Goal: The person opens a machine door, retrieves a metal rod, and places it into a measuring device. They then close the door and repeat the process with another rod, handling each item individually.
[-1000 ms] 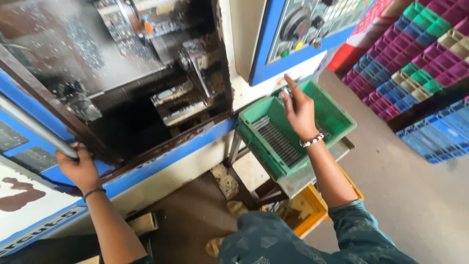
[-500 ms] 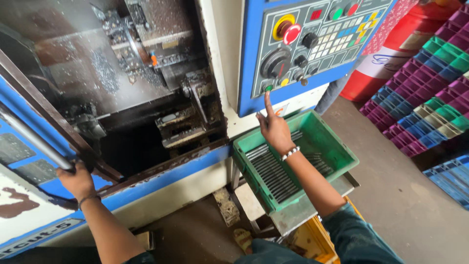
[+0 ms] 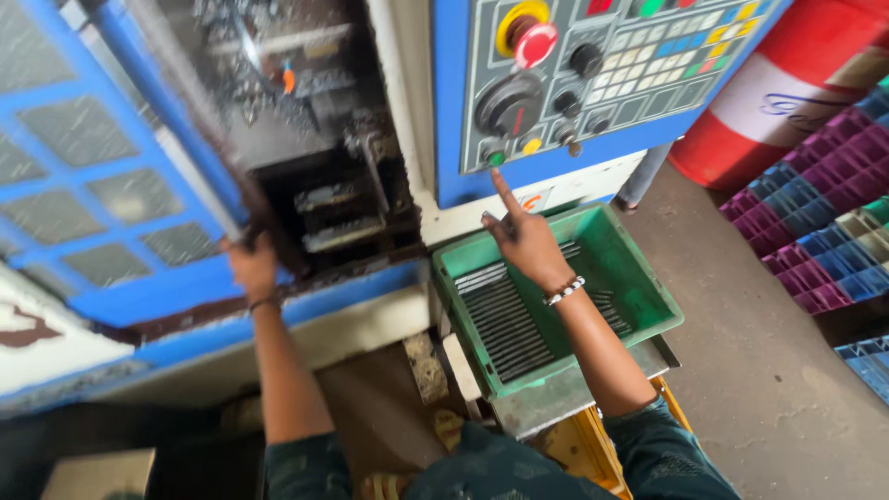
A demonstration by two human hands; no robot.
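My left hand point(image 3: 252, 266) grips the edge of the blue sliding door point(image 3: 111, 185) of a metalworking machine, the door now covering most of the opening. My right hand point(image 3: 523, 236) holds nothing; its index finger points up, the tip just below a small green button point(image 3: 496, 158) on the blue-framed grey control panel point(image 3: 593, 74). Under that hand sits a green plastic crate point(image 3: 639, 287) with rows of thin metal rods in it. A red mushroom button on a yellow ring point(image 3: 532, 39) and a black dial point(image 3: 507, 104) are on the panel.
The machine's dark work chamber point(image 3: 324, 176) shows through the remaining gap. A red and white drum point(image 3: 787, 93) stands at the right. Stacked purple, blue and green crates point(image 3: 815, 231) line the concrete floor. A yellow crate point(image 3: 579, 444) sits under the green one.
My left hand has slid the blue door to the right, closing most of the opening. My right index finger has risen from the crate's rim to the panel's lower-left buttons.
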